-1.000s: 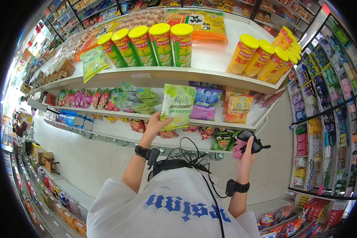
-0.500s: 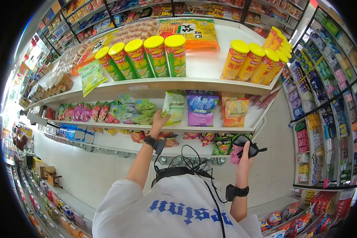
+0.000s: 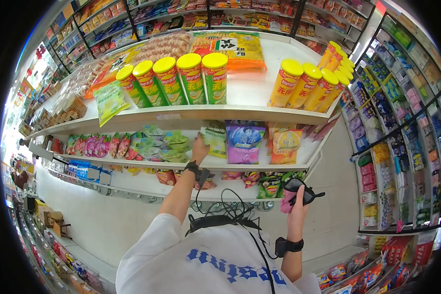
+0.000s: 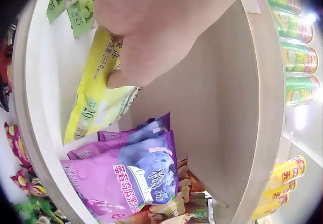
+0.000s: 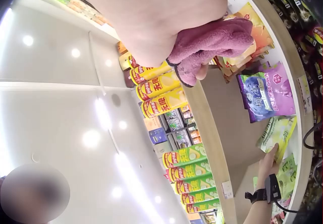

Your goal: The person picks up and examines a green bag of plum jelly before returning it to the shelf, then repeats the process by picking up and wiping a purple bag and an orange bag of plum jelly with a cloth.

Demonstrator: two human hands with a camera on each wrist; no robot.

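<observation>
My left hand [image 3: 199, 148] reaches onto the middle shelf and grips a green snack bag [image 3: 215, 139] by its left edge. In the left wrist view the thumb [image 4: 117, 78] lies against the front of this yellow-green bag, which stands tilted on the shelf. Right beside it are purple-and-blue bags [image 3: 244, 144], and past those stand orange bags [image 3: 285, 146]. Low at the right, my right hand [image 3: 298, 215] holds a pink fuzzy cloth [image 5: 217, 42] together with a black pouch-like piece [image 3: 309, 194]. Part of the cloth is hidden behind that hand.
Green canisters [image 3: 213, 81] and yellow canisters [image 3: 284, 85] line the top shelf [image 3: 250, 111], above the left hand. A light green bag [image 3: 111, 102] leans over its edge. Small green bags [image 3: 174, 142] lie left of the hand. Black cables [image 3: 230, 201] hang near the chest.
The left hand has moved the green bag back from in front of the shelf to a place among the bags on the middle shelf. The right hand keeps its cloth.
</observation>
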